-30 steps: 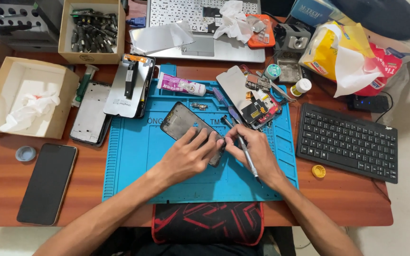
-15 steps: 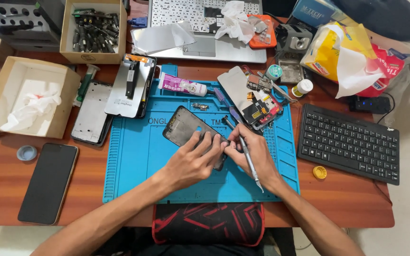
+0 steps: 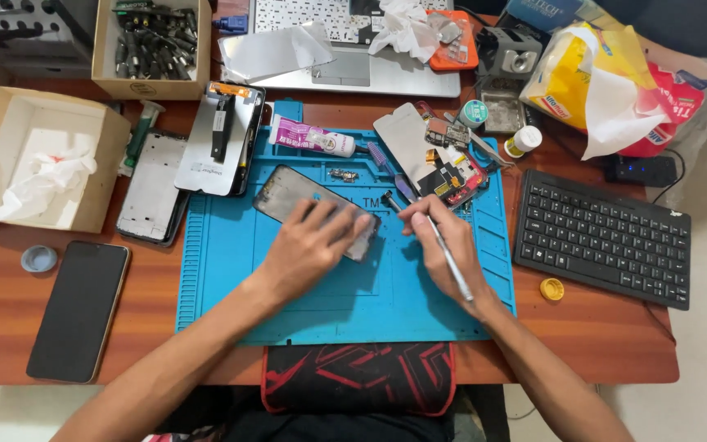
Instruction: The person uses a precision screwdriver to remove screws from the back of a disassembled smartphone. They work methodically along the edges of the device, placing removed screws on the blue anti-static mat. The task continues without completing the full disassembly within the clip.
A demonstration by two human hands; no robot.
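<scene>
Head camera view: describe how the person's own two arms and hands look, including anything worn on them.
Both arms are bare from the bottom edge of the picture up to the fingers: no sleeves, gloves, watch or bracelets show. The left hand and right hand show no rings that I can make out. Fingernails look short and unpainted, though they are small in this view.

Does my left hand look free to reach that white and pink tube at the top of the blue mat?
Probably yes: the left hand rests on the phone, and only bare blue mat lies between it and the tube.
</scene>
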